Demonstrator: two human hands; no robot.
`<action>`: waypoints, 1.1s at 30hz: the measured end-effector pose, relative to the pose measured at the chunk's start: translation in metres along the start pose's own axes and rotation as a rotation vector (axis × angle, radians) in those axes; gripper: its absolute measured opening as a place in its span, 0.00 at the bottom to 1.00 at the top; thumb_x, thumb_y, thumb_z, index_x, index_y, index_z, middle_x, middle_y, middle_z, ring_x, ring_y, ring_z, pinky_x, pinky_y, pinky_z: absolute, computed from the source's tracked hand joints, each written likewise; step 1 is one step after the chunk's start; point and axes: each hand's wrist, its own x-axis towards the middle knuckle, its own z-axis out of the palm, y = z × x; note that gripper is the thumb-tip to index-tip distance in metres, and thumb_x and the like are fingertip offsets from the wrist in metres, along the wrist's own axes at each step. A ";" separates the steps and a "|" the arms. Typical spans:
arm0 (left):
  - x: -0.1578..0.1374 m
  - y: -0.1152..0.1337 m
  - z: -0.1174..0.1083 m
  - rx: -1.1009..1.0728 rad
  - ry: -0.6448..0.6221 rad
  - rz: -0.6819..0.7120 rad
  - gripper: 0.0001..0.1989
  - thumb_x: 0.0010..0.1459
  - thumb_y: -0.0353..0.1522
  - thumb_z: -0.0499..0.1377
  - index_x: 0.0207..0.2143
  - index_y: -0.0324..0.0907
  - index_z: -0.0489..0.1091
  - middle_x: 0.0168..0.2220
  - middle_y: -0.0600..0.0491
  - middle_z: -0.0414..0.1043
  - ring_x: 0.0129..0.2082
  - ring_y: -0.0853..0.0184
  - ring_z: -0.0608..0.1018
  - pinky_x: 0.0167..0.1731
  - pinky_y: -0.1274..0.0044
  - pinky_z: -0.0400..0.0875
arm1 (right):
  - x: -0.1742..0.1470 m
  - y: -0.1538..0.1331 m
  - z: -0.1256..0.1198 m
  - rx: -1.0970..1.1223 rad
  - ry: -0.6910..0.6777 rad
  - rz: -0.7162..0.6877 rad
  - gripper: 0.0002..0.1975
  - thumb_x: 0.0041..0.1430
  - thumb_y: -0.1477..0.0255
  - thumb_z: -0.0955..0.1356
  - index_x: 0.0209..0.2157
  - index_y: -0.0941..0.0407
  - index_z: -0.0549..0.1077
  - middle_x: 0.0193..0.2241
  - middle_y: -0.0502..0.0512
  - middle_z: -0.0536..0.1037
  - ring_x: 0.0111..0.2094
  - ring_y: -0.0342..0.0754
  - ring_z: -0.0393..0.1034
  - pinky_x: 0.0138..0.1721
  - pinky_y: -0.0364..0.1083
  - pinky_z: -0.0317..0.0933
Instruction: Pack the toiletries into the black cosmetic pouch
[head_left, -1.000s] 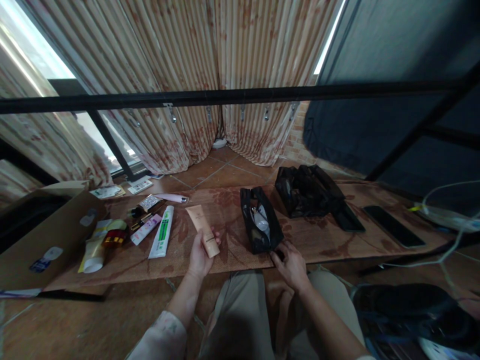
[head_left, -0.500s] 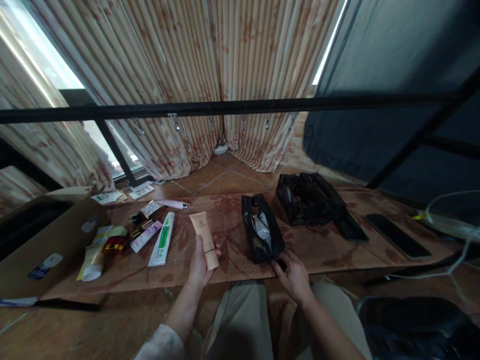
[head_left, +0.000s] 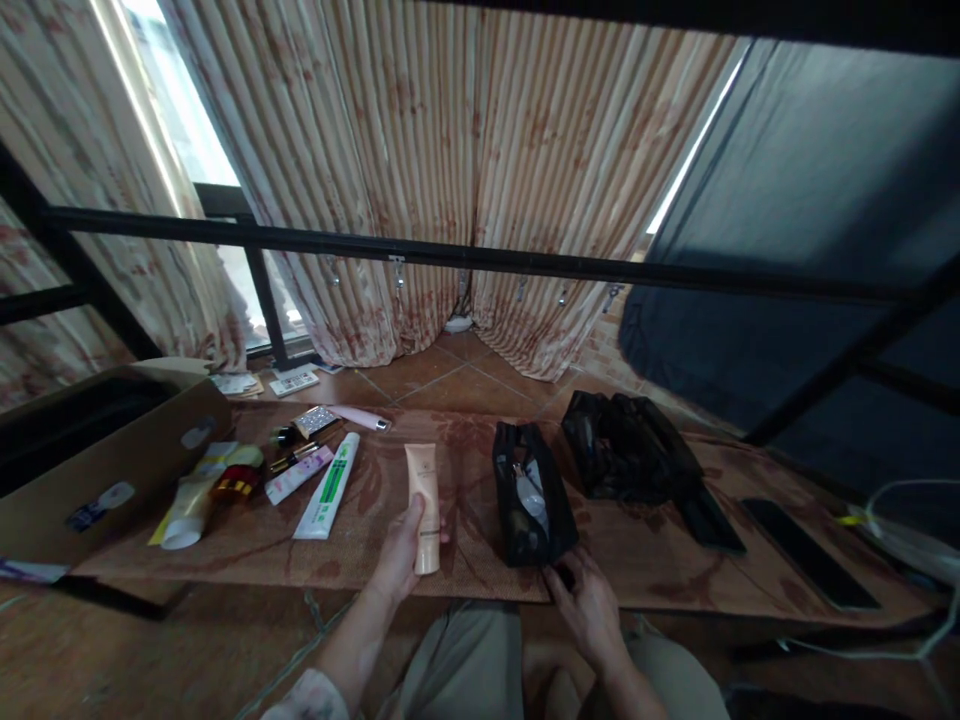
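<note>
My left hand is closed around a peach-coloured squeeze tube, its cap end down and its flat end pointing up. At the near end of an open black mesh pouch, my right hand has its fingers bent and closed on the pouch's lower corner. A clear and white item shows inside that pouch. Left of the peach tube lies a white and green tube, apart from my hand.
Farther left are a pink and white tube, a red and gold jar, a cream tube and a cardboard box. More black pouches and a dark phone lie to the right. A black rail crosses beyond the table.
The view has tilted, lowering the right side of the scene. The peach tube has turned more upright and come a little nearer the pouch. My right hand stays at the pouch's near end.
</note>
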 end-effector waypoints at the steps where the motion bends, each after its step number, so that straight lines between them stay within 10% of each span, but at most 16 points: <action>1: 0.000 0.000 0.001 0.010 0.003 0.002 0.32 0.42 0.53 0.66 0.37 0.33 0.73 0.25 0.49 0.75 0.21 0.68 0.76 0.18 0.80 0.64 | 0.001 0.000 0.000 0.005 -0.009 0.010 0.09 0.59 0.66 0.63 0.31 0.54 0.73 0.34 0.57 0.75 0.37 0.53 0.72 0.39 0.47 0.62; 14: 0.000 -0.009 0.004 0.070 0.017 0.144 0.26 0.39 0.46 0.70 0.35 0.39 0.67 0.24 0.56 0.71 0.20 0.72 0.74 0.20 0.80 0.66 | 0.010 -0.012 -0.006 0.018 -0.091 0.140 0.14 0.55 0.66 0.63 0.40 0.55 0.75 0.42 0.59 0.78 0.44 0.54 0.73 0.43 0.46 0.63; 33: -0.005 -0.015 0.012 0.487 0.090 0.313 0.18 0.40 0.38 0.70 0.35 0.40 0.76 0.30 0.54 0.75 0.30 0.66 0.73 0.33 0.77 0.68 | 0.015 -0.003 -0.022 0.046 -0.212 0.220 0.09 0.54 0.62 0.66 0.28 0.52 0.74 0.29 0.52 0.78 0.31 0.51 0.73 0.28 0.45 0.56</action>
